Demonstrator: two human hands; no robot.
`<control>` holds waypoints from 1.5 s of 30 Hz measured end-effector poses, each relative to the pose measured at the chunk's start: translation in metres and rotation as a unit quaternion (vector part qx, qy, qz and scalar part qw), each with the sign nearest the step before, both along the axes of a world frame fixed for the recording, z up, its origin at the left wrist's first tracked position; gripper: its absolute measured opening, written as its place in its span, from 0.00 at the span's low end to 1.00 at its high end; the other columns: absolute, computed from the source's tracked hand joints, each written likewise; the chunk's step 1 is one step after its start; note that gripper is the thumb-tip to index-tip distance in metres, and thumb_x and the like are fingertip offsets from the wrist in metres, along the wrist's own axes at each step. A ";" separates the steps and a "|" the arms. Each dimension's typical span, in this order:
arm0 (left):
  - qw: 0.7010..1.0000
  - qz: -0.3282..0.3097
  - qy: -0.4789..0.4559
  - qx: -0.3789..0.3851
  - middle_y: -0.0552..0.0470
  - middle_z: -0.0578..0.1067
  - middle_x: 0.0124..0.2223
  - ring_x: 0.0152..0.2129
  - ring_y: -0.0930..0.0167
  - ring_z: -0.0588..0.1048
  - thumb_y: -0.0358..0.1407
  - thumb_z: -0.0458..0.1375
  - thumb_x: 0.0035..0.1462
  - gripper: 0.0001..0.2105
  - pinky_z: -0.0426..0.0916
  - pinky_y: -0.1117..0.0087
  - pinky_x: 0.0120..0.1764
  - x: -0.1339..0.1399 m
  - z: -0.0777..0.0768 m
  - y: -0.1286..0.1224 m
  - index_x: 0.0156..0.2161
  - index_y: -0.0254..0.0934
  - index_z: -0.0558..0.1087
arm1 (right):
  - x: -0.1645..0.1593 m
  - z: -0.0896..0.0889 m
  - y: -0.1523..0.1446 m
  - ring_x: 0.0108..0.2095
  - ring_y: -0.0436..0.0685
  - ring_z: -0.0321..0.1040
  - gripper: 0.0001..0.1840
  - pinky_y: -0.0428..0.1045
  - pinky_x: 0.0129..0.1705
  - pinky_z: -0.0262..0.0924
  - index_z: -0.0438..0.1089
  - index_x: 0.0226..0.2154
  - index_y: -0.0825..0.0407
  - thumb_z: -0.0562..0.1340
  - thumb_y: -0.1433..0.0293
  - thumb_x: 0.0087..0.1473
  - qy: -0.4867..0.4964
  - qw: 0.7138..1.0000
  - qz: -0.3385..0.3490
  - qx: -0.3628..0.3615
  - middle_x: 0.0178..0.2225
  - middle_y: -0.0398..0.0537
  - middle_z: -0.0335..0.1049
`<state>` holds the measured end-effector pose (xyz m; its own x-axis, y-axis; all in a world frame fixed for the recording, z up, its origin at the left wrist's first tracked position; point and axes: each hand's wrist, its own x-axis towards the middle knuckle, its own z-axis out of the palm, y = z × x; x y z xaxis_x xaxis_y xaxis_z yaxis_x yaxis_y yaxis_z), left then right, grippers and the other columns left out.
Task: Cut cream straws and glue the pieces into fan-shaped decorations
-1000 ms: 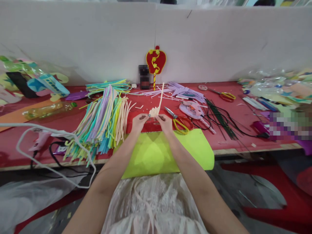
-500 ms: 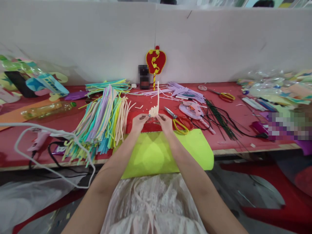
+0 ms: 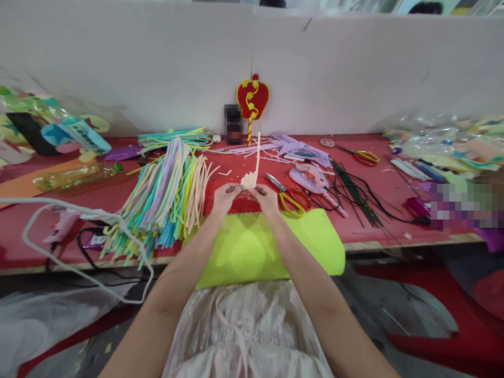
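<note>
Between my two hands is a cream pipe cleaner bent into a row of small loops, its long straight end standing up on the right. My left hand pinches the looped part from the left, and a small greyish round spot shows at its fingertips. My right hand pinches the lower right side near the base of the straight end. Just right of my right hand lie scissors with yellow and red handles, blades pointing away. A yellow-green sheet lies under my forearms, over the table's front edge.
Bundles of coloured pipe cleaners lie on the left, lilac ones behind. A pink glue gun with a black cable and green stems are on the right. A red fan-shaped ornament stands at the back wall. A white tube frame juts in left.
The straight end of the pipe cleaner has tilted slightly to the right. My right fingers have shifted a little at its base; my left hand stays almost still.
</note>
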<state>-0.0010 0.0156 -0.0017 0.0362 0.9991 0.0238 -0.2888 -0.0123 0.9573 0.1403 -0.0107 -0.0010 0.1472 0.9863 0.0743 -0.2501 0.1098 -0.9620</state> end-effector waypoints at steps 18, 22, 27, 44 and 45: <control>1.000 -0.008 -0.025 -0.004 0.49 0.78 0.30 0.31 0.67 0.78 0.37 0.67 0.38 0.13 0.71 0.60 0.43 0.002 -0.001 0.001 0.31 0.34 0.74 | 0.002 -0.005 0.002 0.31 0.54 0.71 0.17 0.52 0.38 0.70 0.73 0.31 0.52 0.66 0.57 0.40 -0.005 1.000 -0.002 0.017 0.32 0.45 0.74; 1.000 -0.010 -0.029 -0.005 0.49 0.78 0.30 0.30 0.66 0.78 0.37 0.67 0.38 0.14 0.71 0.59 0.43 0.001 -0.002 0.002 0.32 0.33 0.75 | 0.002 -0.006 0.003 0.30 0.54 0.71 0.17 0.52 0.37 0.70 0.73 0.30 0.52 0.67 0.57 0.40 0.002 1.000 -0.007 0.016 0.31 0.45 0.74; 1.000 -0.012 -0.022 0.005 0.50 0.78 0.30 0.28 0.68 0.78 0.37 0.67 0.38 0.14 0.72 0.59 0.43 0.001 -0.002 0.002 0.32 0.33 0.75 | 0.002 -0.005 0.003 0.30 0.55 0.72 0.19 0.52 0.37 0.70 0.73 0.31 0.52 0.66 0.56 0.40 -0.016 1.000 -0.008 0.014 0.31 0.46 0.75; 1.000 -0.005 -0.009 0.005 0.50 0.78 0.30 0.27 0.69 0.78 0.36 0.66 0.38 0.12 0.72 0.61 0.42 0.001 -0.004 0.004 0.32 0.33 0.75 | 0.002 -0.006 0.002 0.31 0.55 0.72 0.20 0.52 0.37 0.70 0.73 0.32 0.53 0.66 0.55 0.40 -0.024 1.000 -0.008 0.014 0.32 0.47 0.75; 1.000 -0.006 -0.012 0.003 0.50 0.78 0.30 0.27 0.69 0.77 0.36 0.66 0.38 0.12 0.72 0.61 0.43 0.001 -0.004 0.004 0.32 0.33 0.75 | 0.002 -0.006 0.002 0.31 0.55 0.72 0.20 0.52 0.37 0.70 0.73 0.32 0.53 0.66 0.55 0.40 -0.025 1.000 -0.008 0.013 0.32 0.46 0.75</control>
<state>-0.0004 0.0192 -0.0052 0.0473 0.9984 0.0317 -0.3109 -0.0154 0.9503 0.1425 -0.0090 -0.0066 0.1587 0.9814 0.1079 -0.2006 0.1391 -0.9697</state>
